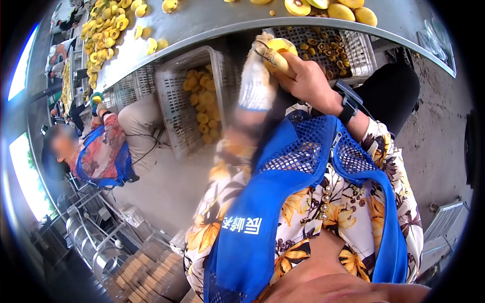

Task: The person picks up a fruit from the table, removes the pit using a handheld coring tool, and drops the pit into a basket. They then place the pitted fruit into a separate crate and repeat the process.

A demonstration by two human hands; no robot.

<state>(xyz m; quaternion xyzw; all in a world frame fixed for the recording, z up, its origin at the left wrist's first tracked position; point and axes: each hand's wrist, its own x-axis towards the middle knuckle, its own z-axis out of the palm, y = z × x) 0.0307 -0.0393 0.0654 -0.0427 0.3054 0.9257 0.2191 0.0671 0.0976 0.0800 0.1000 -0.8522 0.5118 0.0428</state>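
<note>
My left hand [257, 83], in a whitish glove and blurred by motion, is closed around a yellow fruit piece [282, 46]. Beside it, my bare right hand [305, 83] is wrapped round a pale yellow-brown handle [279, 64], with a thin dark wire loop at its far end, against the glove. The two hands touch or nearly touch, just below the edge of the metal table [212, 31]. Behind them stands a crate [361, 53] with dark fruit pits and scraps.
Halved yellow fruit [108, 30] is heaped on the table at the left, and whole and cut fruit [341, 11] lies at the top. A white crate [166, 93] holds more fruit. A co-worker [101, 154] sits at the left. Stacked brown blocks [151, 272] stand at lower left.
</note>
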